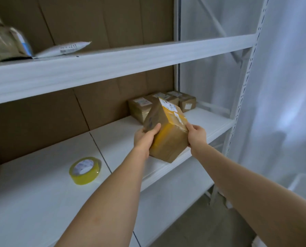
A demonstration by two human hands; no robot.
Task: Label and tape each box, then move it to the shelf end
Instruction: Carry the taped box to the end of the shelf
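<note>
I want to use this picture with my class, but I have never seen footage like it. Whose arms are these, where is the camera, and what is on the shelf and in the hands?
There is no machine here. The camera is worn on a person's head and looks forward and down, so you see that person's own bare arms. The left hand and right hand grip a tilted cardboard box that bears yellow tape and a label. It is held at the white shelf. A tape roll lies on the shelf to the left. Several labelled boxes stand grouped at the far right end. On the upper shelf lie blurred parcels.
</note>
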